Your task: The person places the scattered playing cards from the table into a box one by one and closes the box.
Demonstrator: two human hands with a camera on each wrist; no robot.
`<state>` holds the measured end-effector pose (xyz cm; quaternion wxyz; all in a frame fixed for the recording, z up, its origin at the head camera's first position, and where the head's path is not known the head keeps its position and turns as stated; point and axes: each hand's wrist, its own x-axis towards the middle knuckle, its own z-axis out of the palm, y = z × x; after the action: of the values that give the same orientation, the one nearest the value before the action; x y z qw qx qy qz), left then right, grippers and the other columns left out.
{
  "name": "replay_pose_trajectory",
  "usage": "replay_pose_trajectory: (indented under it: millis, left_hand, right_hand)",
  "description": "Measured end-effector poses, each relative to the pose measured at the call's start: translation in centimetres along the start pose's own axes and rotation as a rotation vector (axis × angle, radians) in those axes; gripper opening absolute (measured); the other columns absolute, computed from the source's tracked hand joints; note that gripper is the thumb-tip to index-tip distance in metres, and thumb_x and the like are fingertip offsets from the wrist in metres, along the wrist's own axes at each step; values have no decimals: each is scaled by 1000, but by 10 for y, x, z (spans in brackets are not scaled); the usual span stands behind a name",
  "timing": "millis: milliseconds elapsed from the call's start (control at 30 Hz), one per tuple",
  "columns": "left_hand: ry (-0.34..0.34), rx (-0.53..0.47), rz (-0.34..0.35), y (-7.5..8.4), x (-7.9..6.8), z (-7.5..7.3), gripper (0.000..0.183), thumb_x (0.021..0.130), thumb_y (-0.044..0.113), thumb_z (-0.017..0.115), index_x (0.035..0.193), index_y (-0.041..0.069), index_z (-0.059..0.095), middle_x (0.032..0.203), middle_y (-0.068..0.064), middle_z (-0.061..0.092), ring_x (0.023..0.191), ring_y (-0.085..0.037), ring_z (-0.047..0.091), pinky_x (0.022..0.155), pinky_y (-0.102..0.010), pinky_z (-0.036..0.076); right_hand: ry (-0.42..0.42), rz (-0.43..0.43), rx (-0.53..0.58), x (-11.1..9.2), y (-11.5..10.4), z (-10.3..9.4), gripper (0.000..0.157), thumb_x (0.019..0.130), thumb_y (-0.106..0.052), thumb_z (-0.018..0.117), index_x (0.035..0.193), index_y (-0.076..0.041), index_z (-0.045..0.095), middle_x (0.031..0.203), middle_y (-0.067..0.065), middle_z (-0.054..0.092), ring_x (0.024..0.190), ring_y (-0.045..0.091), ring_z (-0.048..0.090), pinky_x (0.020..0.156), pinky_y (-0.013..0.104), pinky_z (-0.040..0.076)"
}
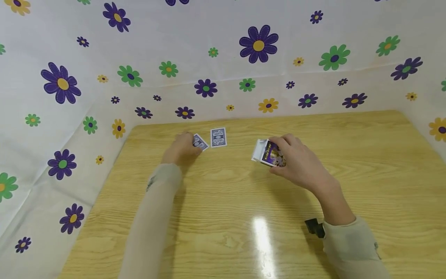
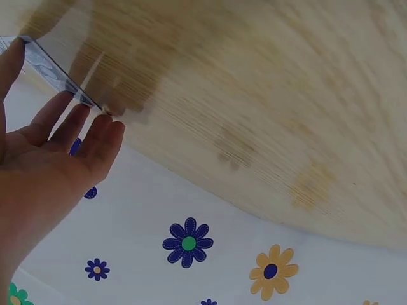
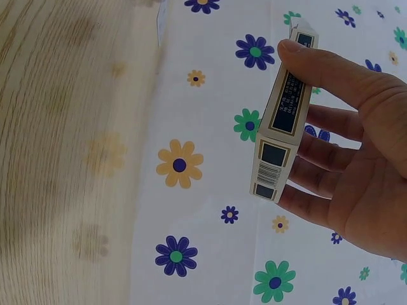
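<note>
My left hand pinches a blue-backed playing card at the back left of the table. In the left wrist view, the thumb and fingertips of that hand grip the card by its edges, close to the tabletop. Just right of it, a second playing card lies flat, patterned back up. Above the table, my right hand holds a playing-card box, tilted with its flap end toward the left. Seen from the right wrist, the box's printed side and barcode end show; its inside is hidden there.
The wooden table meets a flower-printed cloth along its back and sides. A small black object shows beside my right sleeve. Light glares off the tabletop near the front.
</note>
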<state>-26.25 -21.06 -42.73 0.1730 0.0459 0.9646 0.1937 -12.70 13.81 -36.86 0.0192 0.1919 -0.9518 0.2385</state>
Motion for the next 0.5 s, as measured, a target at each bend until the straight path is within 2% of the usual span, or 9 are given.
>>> replay_pose_trajectory:
  millis: [100, 267, 400, 500]
  left_hand:
    - [-9, 10, -41, -1, -8, -5, 46, 89, 27, 70, 121, 0, 51, 112, -14, 48, 102, -29, 45, 89, -44, 46]
    - [-59, 26, -131, 1, -22, -10, 72, 84, 40, 76, 135, 1, 42, 122, -18, 44, 116, -34, 40, 103, -56, 40]
    - [-97, 24, -191, 1, -24, -8, 89, 81, 45, 79, 140, -3, 34, 122, -23, 44, 115, -36, 39, 107, -57, 37]
    - [-95, 38, -206, 4, -27, -7, 90, 81, 45, 80, 138, -7, 34, 118, -23, 46, 112, -37, 40, 106, -55, 38]
  right_hand:
    - [0, -8, -1, 1, -2, -1, 78, 79, -22, 85, 144, -4, 45, 129, 21, 50, 105, 33, 55, 87, 49, 51]
    - [-7, -9, 2, 0, -5, -1, 78, 79, -22, 85, 144, -4, 46, 128, 20, 51, 104, 32, 55, 87, 48, 51]
    - [-1, -7, 9, 0, -6, 0, 78, 79, -21, 85, 144, -5, 45, 128, 21, 51, 105, 33, 55, 88, 49, 51]
    - [2, -5, 10, 0, -6, 0, 78, 79, -21, 85, 144, -4, 45, 129, 21, 51, 106, 33, 55, 89, 50, 50]
